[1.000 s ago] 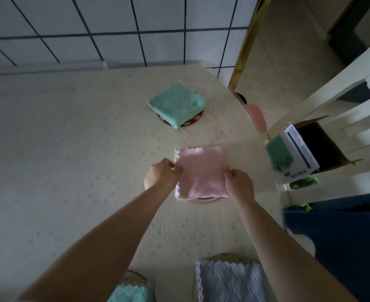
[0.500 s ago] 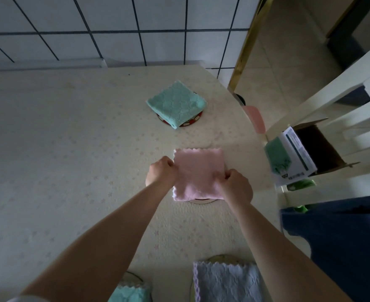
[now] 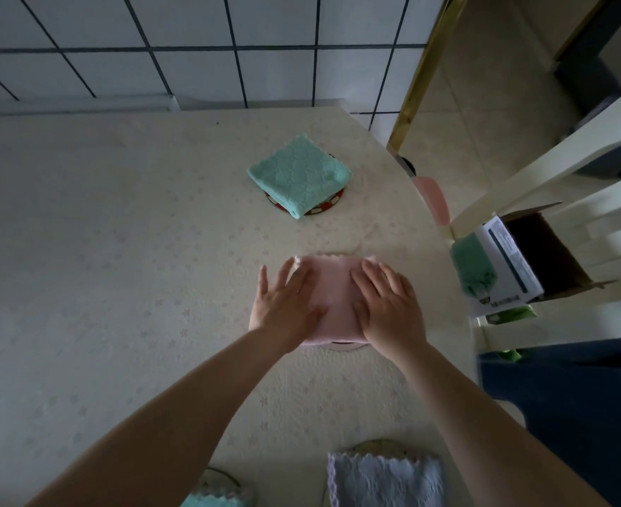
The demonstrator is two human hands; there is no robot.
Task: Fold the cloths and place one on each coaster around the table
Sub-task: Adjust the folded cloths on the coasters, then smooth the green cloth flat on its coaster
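at the near edge of the counter [image 3: 82, 287], bottom of view: a lavender cloth [image 3: 384, 481] folded over a coaster whose rim just shows behind it, and beside it to the left a sliver of a teal cloth [image 3: 210, 501] on another coaster [image 3: 225, 483], mostly cut off.

mid-counter: pink cloth [image 3: 332, 298], folded, sitting on a pale coaster [image 3: 343, 346] of which only the near rim peeks out. both forearms reach forward and converge on it. left hand [image 3: 283, 309] lies flat on the cloth's left part, fingers straight and spread, some of them running off onto the counter. right hand [image 3: 387, 305] flat on the right part, fingers straight and pointing away. neither grips; both palms press down. reads as smoothing the fold flat after placement.

handling, judged: thin plush cloth, light, limp, no stiffness; folds will spring open or slide if dragged. scalloped edges are the sensible pinch points, at two corners, lifting rather than pushing. coaster underneath is loose, could shift under sideways pressure.

farther: green cloth [image 3: 300, 175] folded square, set at an angle on a red-rimmed coaster [image 3: 329, 206], well apart from the hands.

right, off the counter: a white chair [image 3: 557, 166] carrying an open cardboard box [image 3: 543, 250] with a green cloth pack [image 3: 471, 265] at its mouth. tiled wall [image 3: 192, 49] beyond.
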